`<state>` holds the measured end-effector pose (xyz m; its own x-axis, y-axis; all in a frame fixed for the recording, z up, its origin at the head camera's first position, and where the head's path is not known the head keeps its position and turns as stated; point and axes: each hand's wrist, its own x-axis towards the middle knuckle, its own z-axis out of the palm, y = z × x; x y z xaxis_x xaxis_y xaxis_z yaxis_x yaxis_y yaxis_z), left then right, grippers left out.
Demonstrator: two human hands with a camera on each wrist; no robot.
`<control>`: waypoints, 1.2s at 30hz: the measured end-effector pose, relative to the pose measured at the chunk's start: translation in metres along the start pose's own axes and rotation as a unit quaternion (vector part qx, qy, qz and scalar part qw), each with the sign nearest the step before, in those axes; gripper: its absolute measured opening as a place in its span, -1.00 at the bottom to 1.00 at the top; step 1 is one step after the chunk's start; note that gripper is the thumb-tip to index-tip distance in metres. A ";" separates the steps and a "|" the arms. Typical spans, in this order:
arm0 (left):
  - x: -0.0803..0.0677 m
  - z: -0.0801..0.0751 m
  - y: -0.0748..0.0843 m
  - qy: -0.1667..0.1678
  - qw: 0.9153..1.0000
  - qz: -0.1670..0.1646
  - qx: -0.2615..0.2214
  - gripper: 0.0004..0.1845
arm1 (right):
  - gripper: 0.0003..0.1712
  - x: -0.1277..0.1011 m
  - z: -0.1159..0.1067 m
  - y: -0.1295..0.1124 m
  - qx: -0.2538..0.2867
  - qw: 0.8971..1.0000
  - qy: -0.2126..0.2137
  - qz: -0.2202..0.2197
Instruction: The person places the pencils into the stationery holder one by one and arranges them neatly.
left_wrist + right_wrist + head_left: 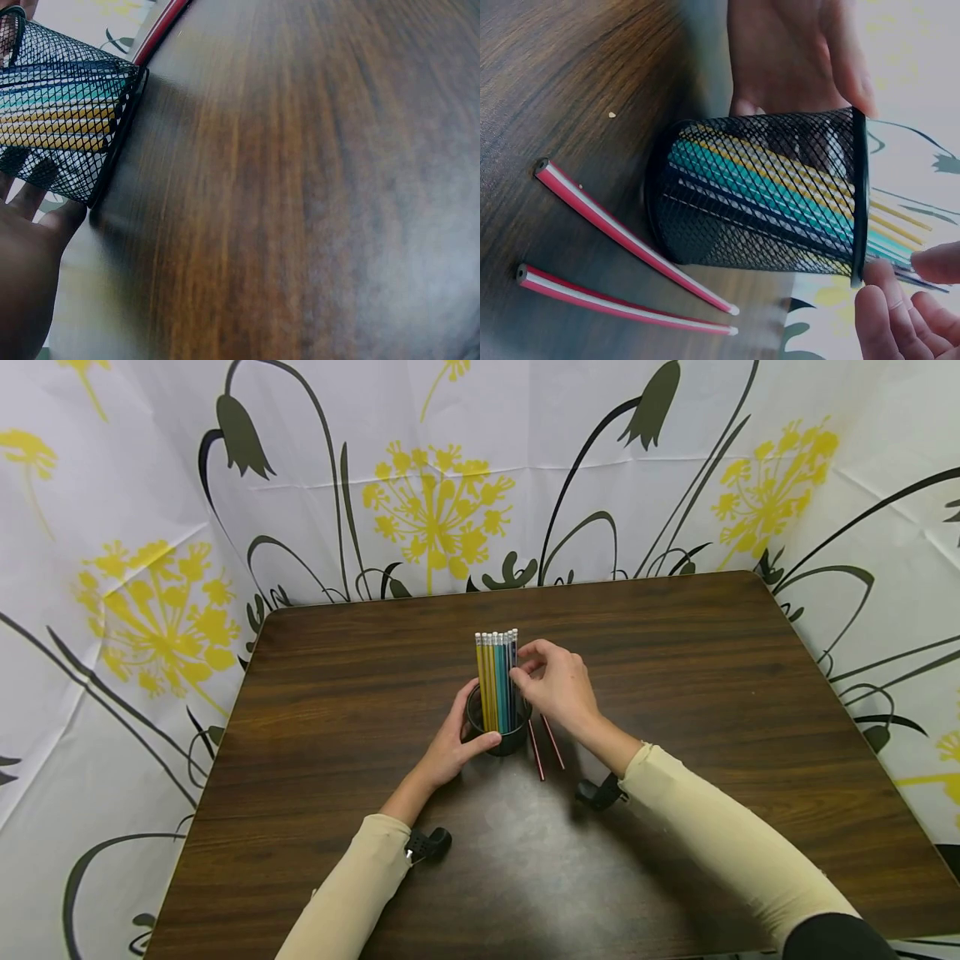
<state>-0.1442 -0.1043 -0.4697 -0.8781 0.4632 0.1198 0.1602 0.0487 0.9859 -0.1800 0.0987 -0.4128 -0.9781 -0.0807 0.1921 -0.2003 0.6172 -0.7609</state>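
Note:
A black mesh pencil cup [510,742] stands on the table with several pencils [495,681] upright in it, eraser ends up. They run from yellow through teal to dark blue. My left hand [450,745] grips the cup from the left, thumb across its near side near the rim. At the cup's right edge, my right hand [558,683] pinches a dark pencil [930,286] between thumb and fingers just above the rim. Two red-and-white striped pencils, a left one [630,234] and a right one [622,304], lie on the table beside the cup.
The brown wood-grain table [337,693] reaches back to a white curtain [480,410] printed with yellow and grey flowers. A small pale speck [612,115] is on the tabletop near the cup. Each wrist wears a black camera.

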 end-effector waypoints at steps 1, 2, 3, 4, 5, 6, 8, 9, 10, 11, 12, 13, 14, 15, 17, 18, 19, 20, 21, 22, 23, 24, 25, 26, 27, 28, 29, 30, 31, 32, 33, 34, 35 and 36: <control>0.000 0.000 0.000 0.001 1.000 -0.001 0.000 -0.13 | -0.73 0.000 -0.002 0.000 0.006 1.000 0.000 0.003; 0.000 0.000 0.000 0.002 1.000 -0.003 0.001 -0.13 | -0.73 0.001 -0.004 0.001 0.012 1.000 0.001 0.005; 0.001 -0.001 -0.005 0.004 1.000 -0.001 0.002 -0.12 | -0.73 0.002 -0.006 0.002 0.018 1.000 0.004 0.008; 0.001 -0.001 -0.005 0.005 1.000 -0.001 0.003 -0.12 | -0.74 0.003 -0.007 0.004 0.024 1.000 0.007 0.010; 0.001 -0.001 -0.004 0.006 1.000 -0.003 0.004 -0.12 | -0.74 0.004 -0.009 0.006 0.027 0.999 0.011 0.013; 0.001 -0.001 -0.004 0.007 1.000 -0.004 0.004 -0.12 | -0.76 0.006 -0.009 0.010 0.027 0.999 0.016 0.017; 0.001 -0.001 -0.004 0.007 1.000 -0.002 0.007 -0.12 | -0.77 0.009 -0.009 0.020 0.023 0.999 0.014 0.030; 0.001 0.000 -0.003 0.007 1.000 0.000 0.009 -0.12 | -0.78 0.010 -0.009 0.026 0.013 0.999 0.011 0.037; 0.000 0.000 0.002 0.006 1.000 -0.003 0.010 -0.13 | -0.79 0.010 -0.007 0.032 0.004 0.999 0.003 0.046; 0.000 0.000 0.001 0.007 1.000 -0.002 0.011 -0.13 | -0.78 0.010 -0.006 0.038 -0.006 0.998 -0.006 0.055; 0.000 0.000 0.001 0.007 1.000 -0.001 0.011 -0.13 | -0.79 0.010 -0.003 0.044 -0.016 0.998 -0.018 0.064; 0.000 0.000 0.001 0.007 1.000 0.000 0.012 -0.13 | -0.78 0.010 -0.001 0.050 -0.027 0.997 -0.031 0.072; -0.001 0.000 0.001 0.007 1.000 0.000 0.013 -0.13 | -0.78 0.009 0.002 0.056 -0.039 0.995 -0.041 0.078; -0.001 0.000 0.001 0.007 1.000 0.001 0.014 -0.13 | -0.77 0.009 0.005 0.062 -0.048 0.994 -0.053 0.082; 0.000 0.000 0.001 0.006 1.000 0.003 0.013 -0.13 | -0.75 0.008 0.011 0.072 -0.061 0.991 -0.074 0.088; 0.000 0.000 0.001 0.006 1.000 0.003 0.013 -0.12 | -0.75 0.007 0.014 0.077 -0.068 0.990 -0.082 0.089; 0.000 0.000 0.000 0.006 1.000 0.002 0.013 -0.12 | -0.74 0.007 0.016 0.081 -0.075 0.989 -0.088 0.087; 0.000 0.000 0.000 0.005 1.000 0.001 0.013 -0.12 | -0.73 0.006 0.019 0.084 -0.081 0.989 -0.093 0.084; 0.000 0.000 0.000 0.005 1.000 0.001 0.013 -0.12 | -0.72 0.006 0.021 0.086 -0.086 0.988 -0.097 0.082; 0.000 0.000 0.000 0.004 1.000 0.000 0.012 -0.12 | -0.71 0.006 0.022 0.088 -0.093 0.987 -0.100 0.079; 0.000 0.000 0.000 0.004 1.000 0.001 0.011 -0.12 | -0.70 0.006 0.023 0.088 -0.102 0.987 -0.102 0.076; 0.000 0.000 0.000 0.003 1.000 0.001 0.011 -0.12 | -0.70 0.006 0.024 0.089 -0.110 0.986 -0.105 0.073; 0.000 0.000 0.000 0.002 1.000 0.002 0.010 -0.12 | -0.69 0.006 0.025 0.088 -0.119 0.984 -0.107 0.072; 0.000 0.000 0.000 0.002 1.000 0.004 0.009 -0.12 | -0.69 0.007 0.025 0.087 -0.128 0.983 -0.109 0.072; 0.000 0.000 0.000 0.001 1.000 0.006 0.008 -0.13 | -0.70 0.007 0.026 0.086 -0.138 0.982 -0.110 0.071; 0.000 0.000 0.000 0.001 1.000 0.006 0.008 -0.13 | -0.70 0.007 0.026 0.085 -0.148 0.980 -0.112 0.070; 0.000 0.000 0.000 0.001 1.000 0.008 0.008 -0.13 | -0.70 0.007 0.026 0.085 -0.156 0.979 -0.113 0.070; 0.000 -0.001 0.000 0.001 1.000 0.009 0.009 -0.13 | -0.71 0.007 0.027 0.084 -0.163 0.977 -0.115 0.070; 0.000 -0.001 0.000 0.001 1.000 0.009 0.009 -0.13 | -0.72 0.007 0.027 0.083 -0.170 0.976 -0.116 0.070; 0.000 -0.001 0.000 0.001 1.000 0.010 0.011 -0.13 | -0.72 0.007 0.027 0.082 -0.175 0.975 -0.116 0.070; 0.000 -0.001 0.000 0.000 1.000 0.011 0.010 -0.13 | -0.73 0.007 0.027 0.082 -0.179 0.974 -0.116 0.070; 0.000 -0.001 0.000 0.001 1.000 0.011 0.011 -0.13 | -0.74 0.006 0.027 0.081 -0.182 0.974 -0.117 0.070; 0.000 -0.001 0.000 0.000 1.000 0.012 0.011 -0.13 | -0.75 0.006 0.026 0.080 -0.185 0.973 -0.117 0.070; 0.000 -0.001 0.000 0.000 1.000 0.012 0.010 -0.13 | -0.76 0.006 0.025 0.079 -0.186 0.973 -0.117 0.072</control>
<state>-0.1442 -0.1050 -0.4696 -0.8737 0.4645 0.1444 0.1915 0.0555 0.9799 -0.2031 0.1274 -0.4879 -0.9893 -0.1226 -0.0794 -0.0693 0.8726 -0.4834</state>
